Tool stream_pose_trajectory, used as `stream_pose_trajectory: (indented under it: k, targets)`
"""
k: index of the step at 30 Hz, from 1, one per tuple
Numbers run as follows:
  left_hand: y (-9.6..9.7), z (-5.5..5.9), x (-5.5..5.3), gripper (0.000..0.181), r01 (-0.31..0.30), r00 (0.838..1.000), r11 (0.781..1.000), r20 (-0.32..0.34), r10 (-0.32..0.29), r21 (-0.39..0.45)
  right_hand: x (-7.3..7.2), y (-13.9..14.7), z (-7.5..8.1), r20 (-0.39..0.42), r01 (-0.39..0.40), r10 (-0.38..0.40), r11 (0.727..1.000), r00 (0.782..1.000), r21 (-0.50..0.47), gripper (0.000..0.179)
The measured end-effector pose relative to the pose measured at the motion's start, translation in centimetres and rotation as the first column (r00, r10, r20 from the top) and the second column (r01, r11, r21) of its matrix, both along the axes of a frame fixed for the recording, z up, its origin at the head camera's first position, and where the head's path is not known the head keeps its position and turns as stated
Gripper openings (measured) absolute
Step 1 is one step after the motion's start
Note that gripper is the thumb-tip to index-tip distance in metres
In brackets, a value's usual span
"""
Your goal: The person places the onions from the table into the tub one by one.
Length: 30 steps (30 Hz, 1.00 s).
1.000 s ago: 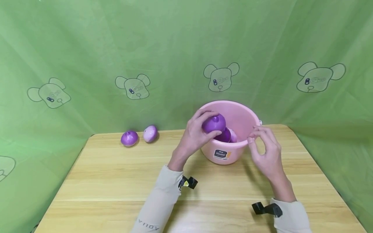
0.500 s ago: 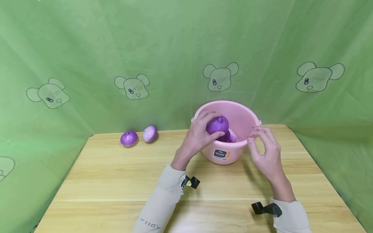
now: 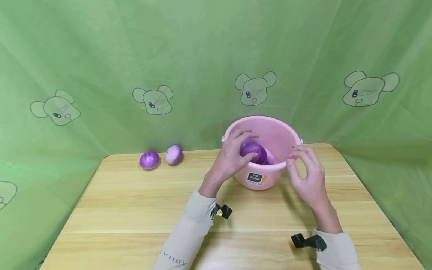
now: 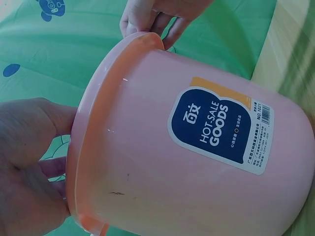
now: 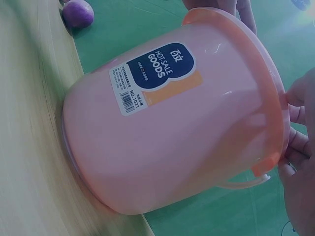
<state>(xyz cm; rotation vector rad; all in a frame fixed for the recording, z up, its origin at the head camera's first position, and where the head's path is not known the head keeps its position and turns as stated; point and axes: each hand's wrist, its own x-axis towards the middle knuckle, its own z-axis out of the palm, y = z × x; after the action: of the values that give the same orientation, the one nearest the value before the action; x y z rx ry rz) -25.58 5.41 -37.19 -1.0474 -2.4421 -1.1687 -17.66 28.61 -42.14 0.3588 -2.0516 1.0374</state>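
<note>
A pink bucket (image 3: 260, 176) stands upright near the table's back edge, with purple onions (image 3: 249, 146) inside, partly covered by my left hand. That left hand (image 3: 231, 153) reaches over the bucket's left rim, fingers and thumb spread apart. The top onion sits below the fingertips. On the other side, my right hand (image 3: 308, 176) pinches the bucket's right rim between thumb and fingers. The right wrist view shows this right hand (image 5: 300, 152) at the rim, near the white handle (image 5: 246, 184). The bucket's front label (image 4: 216, 128) shows in the left wrist view.
Left of the bucket, a dark purple onion (image 3: 149, 160) and a paler onion (image 3: 173, 155) lie near the back edge of the wooden table (image 3: 135, 210). A green curtain (image 3: 202, 56) with printed bear heads hangs close behind.
My left hand moved right over the bucket with a purple onion, then let it go; the onion dropped lower inside. The right hand stayed at the rim.
</note>
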Motion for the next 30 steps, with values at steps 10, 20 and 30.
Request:
stream_pose_trajectory:
  k: [10, 20, 30]
  targets:
    - [-0.2, -0.4, 0.1, 0.040, 0.010, 1.000, 0.997, -0.024, -0.009, 0.073, 0.1, -0.1, 0.2, 0.004, 0.003, -0.003, 1.000, 1.000, 0.000, 0.010]
    - [-1.1, -0.8, 0.3, 0.035, 0.030, 0.999, 0.976, -0.018, -0.027, 0.216, 0.1, 0.0, 0.0, 0.003, 0.014, -0.014, 1.000, 1.000, 0.009, 0.011]
    - [-2.3, -2.2, 0.4, 0.035, -0.053, 0.997, 0.943, -0.041, 0.070, 0.328, 0.0, 0.0, -0.1, 0.010, 0.015, -0.016, 1.000, 1.000, 0.013, 0.011]
